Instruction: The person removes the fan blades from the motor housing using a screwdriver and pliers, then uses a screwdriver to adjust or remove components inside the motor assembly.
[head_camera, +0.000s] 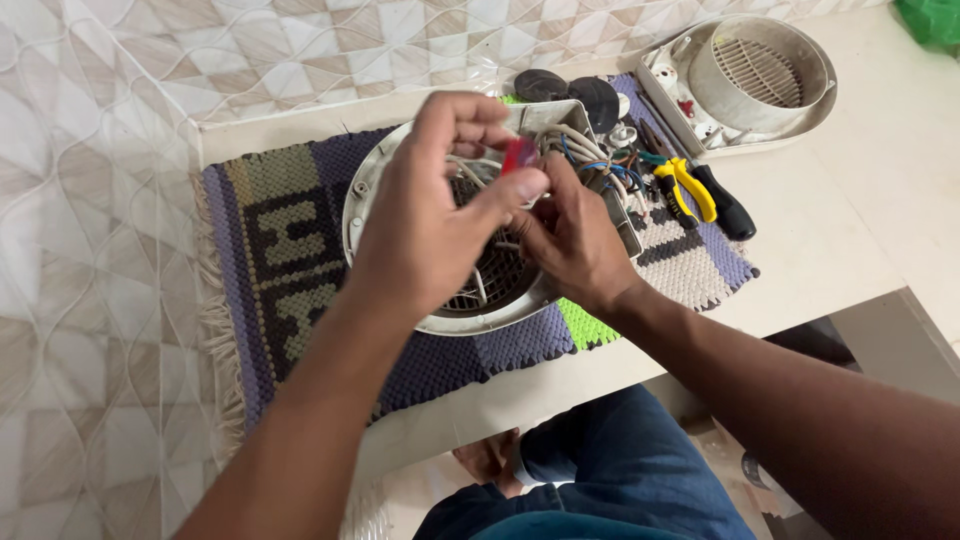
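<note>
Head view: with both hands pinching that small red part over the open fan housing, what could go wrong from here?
1. The small red part, pinched between the left hand and right hand, could slip into the grille of the fan housing.
2. The loose wires beside the fingers might snag or get tugged.
3. The yellow-handled pliers lie close enough to be knocked.

Coarse woven cloth mat (290, 250) (fringed edge), smooth matt plastic fan housing (395, 185), glossy yellow-handled pliers (685, 188).

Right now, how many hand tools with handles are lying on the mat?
2 that I can make out: yellow-handled pliers at the mat's right end, and a black-handled tool just right of them. More may be hidden among the wires or under the hands.
</note>
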